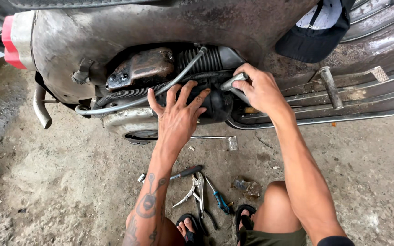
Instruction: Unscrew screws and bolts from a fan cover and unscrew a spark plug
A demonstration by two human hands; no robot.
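The lever (pixel 233 82), a short grey metal bar, sticks out of the dark engine (pixel 206 98) in the open side bay of a rusty scooter (pixel 128 27). Its long axis runs up and to the right, from the engine toward the footboard. It lies inside the right hand (pixel 261 89), which is the nearer of the two: the fingers (pixel 245 73) are curled together and clamped on the lever, thumb below.

The left hand (pixel 176 114) lies just left of the lever, flat on the black engine housing with its fingers spread wide apart, holding nothing. Above its fingertips a grey hose (pixel 178 77) and a ribbed black hose (pixel 128 93) run leftward across the engine, past a rusty cover (pixel 137 68).

To the right a kick pedal (pixel 331 86) stands over the footboard, and a dark cap (pixel 315 32) hangs at the top. On the dirty concrete floor (pixel 46 182), between the forearms and near the sandalled feet, lie pliers (pixel 197 191), a black-handled screwdriver (pixel 183 173) and a smaller blue-handled one (pixel 220 200). A thin metal rod (pixel 213 137) lies under the engine.
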